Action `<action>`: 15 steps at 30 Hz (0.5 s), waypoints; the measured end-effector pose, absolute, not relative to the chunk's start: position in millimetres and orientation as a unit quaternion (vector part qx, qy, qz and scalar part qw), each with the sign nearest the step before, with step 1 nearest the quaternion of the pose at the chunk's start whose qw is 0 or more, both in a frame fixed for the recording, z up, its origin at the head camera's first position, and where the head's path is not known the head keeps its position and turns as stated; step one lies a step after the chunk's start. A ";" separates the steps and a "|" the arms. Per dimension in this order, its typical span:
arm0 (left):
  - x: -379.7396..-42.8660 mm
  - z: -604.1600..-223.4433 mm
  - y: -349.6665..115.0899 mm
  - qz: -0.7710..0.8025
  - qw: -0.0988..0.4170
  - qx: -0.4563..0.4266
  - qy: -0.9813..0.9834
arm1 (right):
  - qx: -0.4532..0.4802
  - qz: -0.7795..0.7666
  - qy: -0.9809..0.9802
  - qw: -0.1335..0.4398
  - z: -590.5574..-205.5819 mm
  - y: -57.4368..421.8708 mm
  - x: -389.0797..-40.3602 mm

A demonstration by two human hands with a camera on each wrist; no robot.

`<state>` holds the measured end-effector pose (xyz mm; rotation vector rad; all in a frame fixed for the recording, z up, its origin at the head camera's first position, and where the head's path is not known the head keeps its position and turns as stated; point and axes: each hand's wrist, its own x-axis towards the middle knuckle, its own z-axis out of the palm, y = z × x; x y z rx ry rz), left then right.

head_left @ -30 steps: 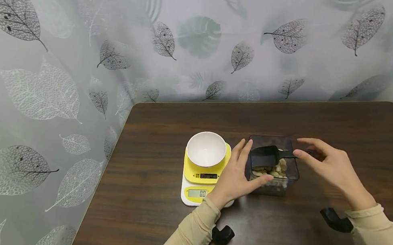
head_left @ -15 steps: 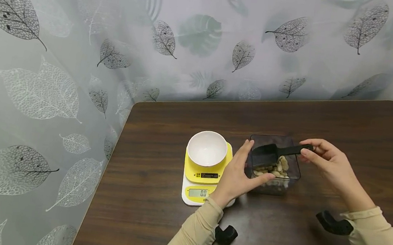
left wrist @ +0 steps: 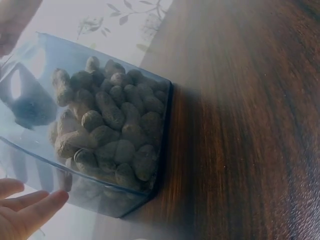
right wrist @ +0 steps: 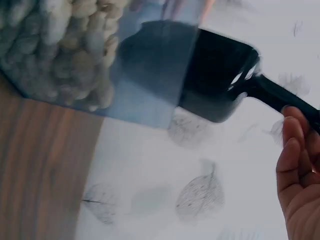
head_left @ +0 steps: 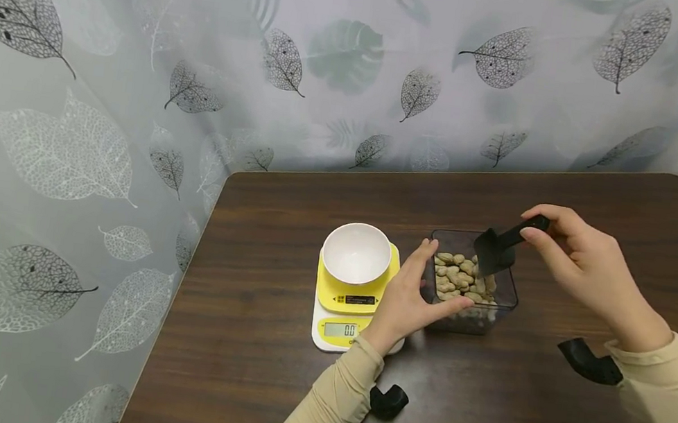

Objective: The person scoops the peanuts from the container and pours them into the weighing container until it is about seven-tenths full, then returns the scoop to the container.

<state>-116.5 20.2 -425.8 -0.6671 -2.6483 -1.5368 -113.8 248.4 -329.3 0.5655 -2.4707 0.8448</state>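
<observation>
My right hand pinches the handle of a black scoop between thumb and fingers. The blade tilts down inside the right part of a clear, dark-tinted container, over unshelled peanuts. Through the wall in the left wrist view, the blade shows above the heap. In the right wrist view the scoop looks to have no peanuts in it. My left hand rests against the container's left and front sides, thumb spread from nearly straight fingers. Its fingertips lie along the wall.
Left of the container, a yellow and white kitchen scale reads 0.0 and carries an empty white bowl. Black curved pieces sit by both wrists. A leaf-patterned curtain or wall covering borders the brown table.
My right hand has risen slightly and tipped the scoop from lying across the container to pointing down into it, uncovering the peanuts on the left. My left hand has stayed in place.
</observation>
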 end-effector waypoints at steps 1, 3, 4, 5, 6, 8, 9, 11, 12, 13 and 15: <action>-116.3 -425.5 20.2 -0.489 0.004 -0.213 -0.846 | 0.223 0.286 -0.900 0.241 -326.6 246.1 -113.4; -116.1 -425.0 20.4 -0.486 0.005 -0.213 -0.848 | 0.260 0.245 -0.898 0.256 -323.4 242.3 -112.9; -116.1 -424.7 20.5 -0.484 0.005 -0.213 -0.849 | 0.275 0.230 -0.896 0.262 -322.6 240.7 -112.6; -115.8 -424.3 20.6 -0.483 0.005 -0.213 -0.849 | 0.290 0.218 -0.892 0.269 -322.3 239.4 -112.6; -115.8 -424.0 20.7 -0.482 0.005 -0.213 -0.850 | 0.301 0.209 -0.889 0.276 -322.2 238.0 -112.5; -115.8 -423.5 20.9 -0.481 0.004 -0.212 -0.851 | 0.319 0.196 -0.880 0.292 -322.6 235.8 -112.6; -115.6 -423.2 20.9 -0.482 0.002 -0.211 -0.850 | 0.325 0.193 -0.876 0.300 -322.7 234.8 -112.7; -115.3 -423.0 20.8 -0.487 -0.001 -0.207 -0.848 | 0.339 0.188 -0.867 0.312 -322.8 232.6 -112.8; -115.3 -423.1 20.7 -0.489 -0.003 -0.206 -0.847 | 0.345 0.186 -0.864 0.317 -322.9 231.4 -112.7; -115.1 -423.2 20.6 -0.491 -0.004 -0.204 -0.847 | 0.350 0.184 -0.861 0.320 -322.9 230.1 -112.6; -114.8 -423.6 20.6 -0.493 -0.003 -0.204 -0.846 | 0.358 0.181 -0.856 0.327 -322.4 227.7 -111.4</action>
